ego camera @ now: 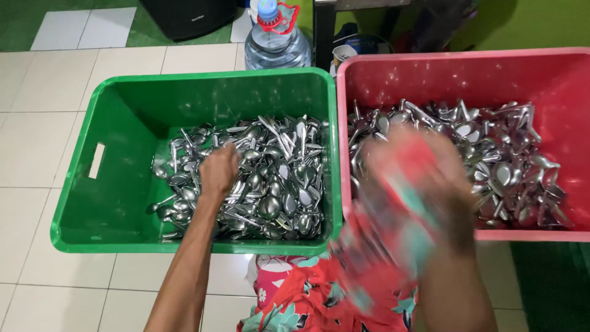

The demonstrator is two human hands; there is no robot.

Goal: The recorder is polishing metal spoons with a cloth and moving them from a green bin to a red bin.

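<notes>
Left hand point(219, 170) curled, right hand point(424, 178) blurred

One head-worn camera, looking steeply down from just above the person's lap onto a tiled floor point(37, 147). It sits close: the green crate point(123, 240) fills the left half, the red crate point(553, 74) runs off the right edge. A water jug point(276, 40) marks the far, top edge.
</notes>
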